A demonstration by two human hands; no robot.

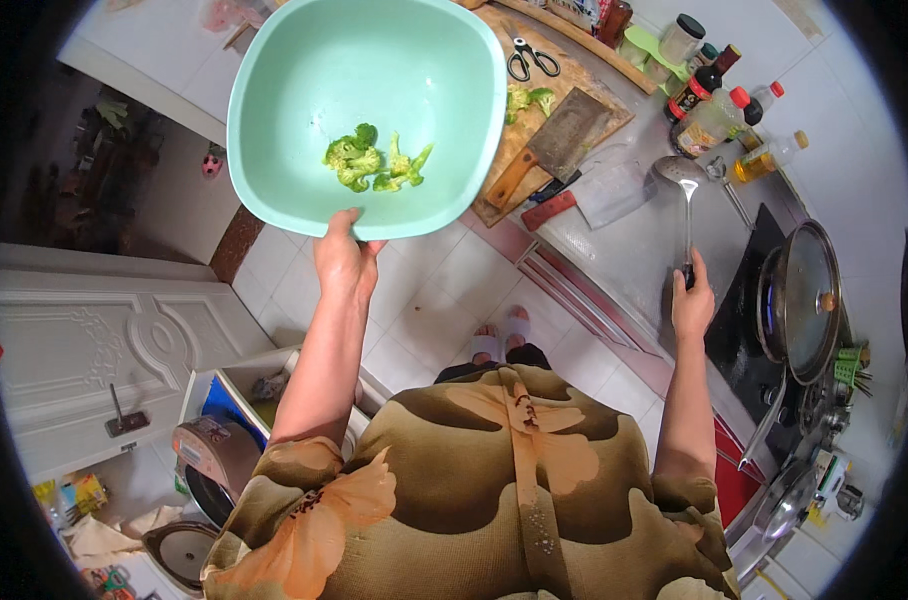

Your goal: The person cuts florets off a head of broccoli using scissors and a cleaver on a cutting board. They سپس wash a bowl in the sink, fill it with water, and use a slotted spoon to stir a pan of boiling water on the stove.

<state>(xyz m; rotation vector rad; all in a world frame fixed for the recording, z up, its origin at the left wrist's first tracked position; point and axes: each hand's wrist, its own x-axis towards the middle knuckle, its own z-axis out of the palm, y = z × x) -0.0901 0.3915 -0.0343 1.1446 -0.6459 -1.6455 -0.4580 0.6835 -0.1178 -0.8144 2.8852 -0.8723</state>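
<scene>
My left hand (pixel 347 259) grips the near rim of a mint-green plastic basin (pixel 379 67), thumb on the inside. A few broccoli florets (pixel 354 159) lie at the basin's lower side. In my right hand (pixel 692 301) is the black handle of a metal ladle (pixel 681 174), its bowl pointing away from me over the counter. Left of the ladle rests a cleaver with a red handle (pixel 550 211). Another cleaver, with a wooden handle (pixel 512 177), lies on the wooden cutting board (pixel 518 135) beside broccoli pieces (pixel 529 100) and black-handled scissors (pixel 530 61).
A lidded pan (pixel 808 300) sits over a blue flame on the black gas hob (pixel 746 337), its handle towards me. Sauce bottles (pixel 713 120) and an oil bottle (pixel 770 156) line the wall. At left are a white door (pixel 71 337) and a rice cooker (pixel 218 450).
</scene>
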